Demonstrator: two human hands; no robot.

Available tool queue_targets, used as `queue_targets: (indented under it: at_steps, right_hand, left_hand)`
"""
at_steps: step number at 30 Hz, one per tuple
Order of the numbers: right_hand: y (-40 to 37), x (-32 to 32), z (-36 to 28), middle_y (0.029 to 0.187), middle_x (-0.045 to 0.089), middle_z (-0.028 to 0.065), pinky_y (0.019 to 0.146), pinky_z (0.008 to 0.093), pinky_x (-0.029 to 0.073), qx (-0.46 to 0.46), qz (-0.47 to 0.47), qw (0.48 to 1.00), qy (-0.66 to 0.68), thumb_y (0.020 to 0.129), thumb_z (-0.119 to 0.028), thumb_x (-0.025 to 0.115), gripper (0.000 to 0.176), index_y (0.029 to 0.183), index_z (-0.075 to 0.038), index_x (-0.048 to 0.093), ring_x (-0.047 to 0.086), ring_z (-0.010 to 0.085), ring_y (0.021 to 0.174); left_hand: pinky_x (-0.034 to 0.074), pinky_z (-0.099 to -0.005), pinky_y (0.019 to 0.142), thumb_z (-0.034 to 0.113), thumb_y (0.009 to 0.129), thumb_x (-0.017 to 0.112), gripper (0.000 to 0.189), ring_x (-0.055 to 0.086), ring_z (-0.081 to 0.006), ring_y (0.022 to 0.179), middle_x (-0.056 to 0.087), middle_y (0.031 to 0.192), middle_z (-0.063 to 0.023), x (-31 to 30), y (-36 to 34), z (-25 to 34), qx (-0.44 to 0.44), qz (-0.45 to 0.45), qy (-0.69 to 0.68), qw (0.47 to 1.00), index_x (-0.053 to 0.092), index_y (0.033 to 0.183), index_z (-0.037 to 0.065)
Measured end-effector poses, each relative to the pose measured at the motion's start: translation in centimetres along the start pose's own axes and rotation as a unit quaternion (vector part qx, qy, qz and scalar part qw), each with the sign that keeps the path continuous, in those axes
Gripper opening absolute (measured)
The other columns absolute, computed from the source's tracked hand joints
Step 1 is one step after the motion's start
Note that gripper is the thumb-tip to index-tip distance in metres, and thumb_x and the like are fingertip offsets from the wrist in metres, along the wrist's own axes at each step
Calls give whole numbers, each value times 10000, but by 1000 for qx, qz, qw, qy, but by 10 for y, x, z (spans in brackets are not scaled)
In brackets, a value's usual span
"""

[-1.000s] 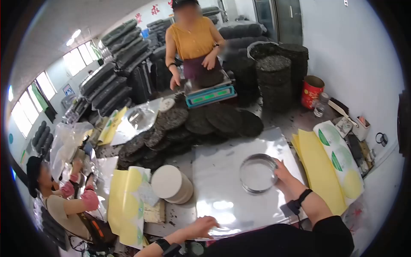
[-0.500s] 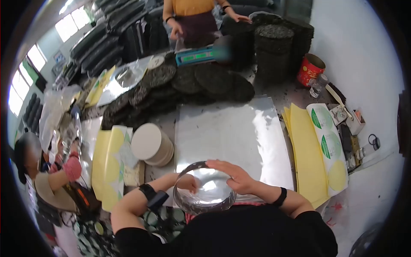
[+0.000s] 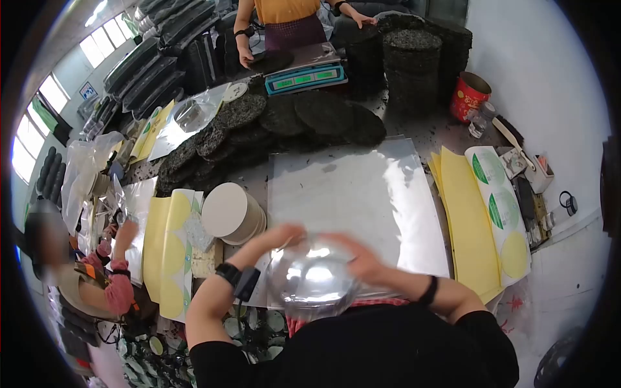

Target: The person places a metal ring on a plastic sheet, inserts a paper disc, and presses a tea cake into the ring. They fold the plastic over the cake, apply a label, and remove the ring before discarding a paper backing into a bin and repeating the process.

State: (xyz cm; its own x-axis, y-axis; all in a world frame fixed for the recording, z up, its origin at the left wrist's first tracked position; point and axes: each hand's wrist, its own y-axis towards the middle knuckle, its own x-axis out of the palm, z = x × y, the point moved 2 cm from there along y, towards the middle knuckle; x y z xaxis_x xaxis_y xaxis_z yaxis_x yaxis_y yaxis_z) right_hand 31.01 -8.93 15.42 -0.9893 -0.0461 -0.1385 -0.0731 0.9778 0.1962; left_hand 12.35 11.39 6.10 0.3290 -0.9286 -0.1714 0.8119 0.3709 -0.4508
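In front of my body is a shiny round hoop [image 3: 312,278], glossy across its middle like clear film or metal; blur hides which. My left hand [image 3: 289,235] grips its far left rim, fingers curled and smeared by motion. On the far right rim is my right hand [image 3: 365,260], fingers bent over the edge and also blurred. Just beyond both hands lies a stack of clear plastic sheets [image 3: 343,194]. A stack of round cream discs [image 3: 229,213] stands left of the sheets.
Dark pressed round cakes [image 3: 317,116] lie overlapped behind the sheets. A person opposite holds a dark cake [image 3: 272,61] at a digital scale [image 3: 304,79]. Yellow paper sheets [image 3: 462,220] lie right, others [image 3: 155,239] left. Another person works at left. A red tin [image 3: 470,97] stands back right.
My left hand has moved from inside the hoop to its far rim, and the hoop has shifted slightly. The person opposite has brought a dark cake to the scale.
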Motion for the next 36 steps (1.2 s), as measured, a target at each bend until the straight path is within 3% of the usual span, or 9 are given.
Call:
queue_targets:
  at_steps: [1, 6, 9, 11, 12, 20, 24, 32, 36]
  right_hand:
    - [5, 21, 7, 1373, 481, 120, 1110, 348, 281, -35, -97, 995, -6, 743, -48, 580, 677, 1402, -98, 435, 407, 224, 1315]
    - [9, -39, 97, 1277, 492, 145, 1024, 371, 406, 127, 427, 883, 146, 870, 27, 442, 492, 1360, -4, 410, 465, 263, 1203]
    - [-44, -33, 102, 1385, 405, 184, 1098, 345, 287, 256, 169, 908, -284, 905, -133, 526, 536, 1392, 23, 365, 365, 272, 1312]
    - [-93, -9, 104, 1515, 232, 231, 1148, 359, 197, 213, -167, 789, -552, 917, -189, 540, 638, 1441, 55, 270, 213, 285, 1422]
    - [-109, -7, 87, 1515, 238, 225, 1149, 367, 200, 194, -257, 840, -437, 920, -201, 536, 628, 1438, 46, 281, 220, 290, 1420]
    - [-85, -38, 58, 1472, 343, 202, 1136, 421, 260, 64, -342, 827, -441, 919, -272, 539, 571, 1416, -37, 386, 326, 340, 1372]
    - [27, -116, 49, 1243, 580, 75, 993, 324, 418, 157, -24, 987, -22, 923, -219, 597, 409, 1288, -52, 522, 520, 144, 1171]
    - [187, -279, 198, 887, 585, 40, 778, 350, 457, 292, 388, 792, 369, 785, -317, 720, 270, 902, -106, 599, 568, 191, 865]
    - [225, -287, 247, 881, 649, 170, 728, 424, 505, 298, 438, 839, 127, 712, -293, 781, 501, 1058, 28, 613, 634, 288, 819]
  left_hand:
    - [453, -284, 656, 199, 923, 592, 167, 548, -116, 698, 604, 770, -18, -11, -2, 58, 49, 76, 13, 996, 611, 912, 33]
    - [436, -293, 607, 227, 920, 610, 226, 522, -124, 645, 543, 675, -66, 32, -101, 145, 156, 136, 214, 955, 572, 850, 15]
    - [451, -311, 628, 150, 875, 641, 119, 560, -188, 674, 591, 725, -87, 64, -112, 89, 65, 135, 208, 967, 606, 852, 39]
    - [467, -396, 665, 239, 877, 621, 193, 603, -297, 737, 627, 774, -129, 78, -99, 52, 133, 114, 304, 936, 615, 861, 47]
    - [469, -417, 685, 261, 872, 617, 213, 603, -317, 760, 631, 785, -134, 83, -86, 35, 112, 71, 325, 936, 612, 842, 51]
    - [473, -407, 879, 288, 871, 627, 432, 605, -332, 1030, 643, 1130, -141, 47, -88, 48, 68, 9, 276, 959, 534, 1249, 101]
    - [227, -508, 1110, 193, 843, 613, 559, 336, -378, 1342, 420, 1407, -196, -26, -134, 98, 104, 431, 446, 778, 442, 1355, 50]
    - [263, -526, 1093, 188, 854, 598, 544, 340, -407, 1344, 416, 1415, -221, -48, -126, 48, 35, 419, 471, 776, 449, 1356, 38]
    - [433, -450, 975, 90, 866, 580, 425, 521, -383, 1197, 545, 1289, -213, -73, -133, 45, 110, 377, 503, 770, 523, 1283, 33]
